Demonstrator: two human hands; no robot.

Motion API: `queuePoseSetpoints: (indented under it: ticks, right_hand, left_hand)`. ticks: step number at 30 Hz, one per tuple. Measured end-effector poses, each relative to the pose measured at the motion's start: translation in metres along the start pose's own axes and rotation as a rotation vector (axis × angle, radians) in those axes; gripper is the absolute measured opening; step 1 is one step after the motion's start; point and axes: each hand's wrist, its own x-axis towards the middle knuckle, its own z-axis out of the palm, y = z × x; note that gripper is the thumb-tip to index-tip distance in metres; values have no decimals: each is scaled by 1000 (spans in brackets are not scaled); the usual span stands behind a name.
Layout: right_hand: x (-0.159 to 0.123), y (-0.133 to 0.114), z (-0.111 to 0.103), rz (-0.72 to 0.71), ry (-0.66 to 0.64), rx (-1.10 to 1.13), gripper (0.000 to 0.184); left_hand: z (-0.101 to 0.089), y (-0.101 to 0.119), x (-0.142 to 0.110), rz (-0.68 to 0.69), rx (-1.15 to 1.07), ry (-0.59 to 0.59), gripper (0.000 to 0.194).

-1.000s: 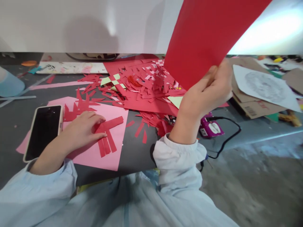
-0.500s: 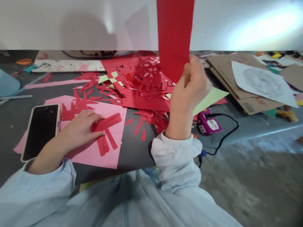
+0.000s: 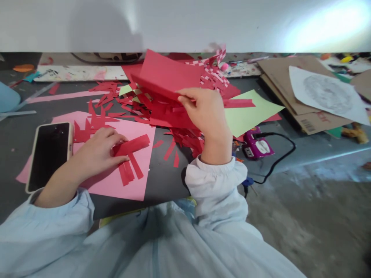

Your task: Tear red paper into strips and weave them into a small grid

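Note:
My right hand (image 3: 207, 114) pinches the edge of a red paper sheet (image 3: 169, 73) and holds it tilted over the heap of red scraps. To the left, my left hand (image 3: 100, 152) rests on a pink paper sheet (image 3: 139, 129), thumb and fingers closed on red paper strips (image 3: 136, 143). More strips fan out below them towards me. Jagged red paper pieces (image 3: 94, 125) lie just beyond the left hand. The sheet in my right hand hides part of the scrap heap (image 3: 191, 141).
A phone (image 3: 52, 154) lies left of my left hand. Light green paper (image 3: 246, 112) sits right of my right hand, near a purple box (image 3: 256, 144) with a black cable. Cardboard (image 3: 307, 88) with a printed white sheet (image 3: 327, 92) lies further right. A white panel (image 3: 185, 27) rises behind.
My right hand has brought the red sheet down and to the left, from upright to tilted over the scraps. The green paper has come into fuller view. My left hand has stayed put.

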Motion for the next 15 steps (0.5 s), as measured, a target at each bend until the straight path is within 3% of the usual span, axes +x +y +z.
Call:
queuePoseSetpoints:
  ticks: [3, 9, 15]
  right_hand:
    - [0, -1, -3, -30, -129, 12, 29]
    - [-1, 1, -8, 43, -139, -59, 18]
    - [-1, 0, 12, -29, -249, -148, 38]
  left_hand:
    - [-1, 1, 0, 9, -1, 16, 48]
    - [-2, 4, 0, 44, -7, 12, 46]
    - [1, -1, 0, 62, 3, -3, 48]
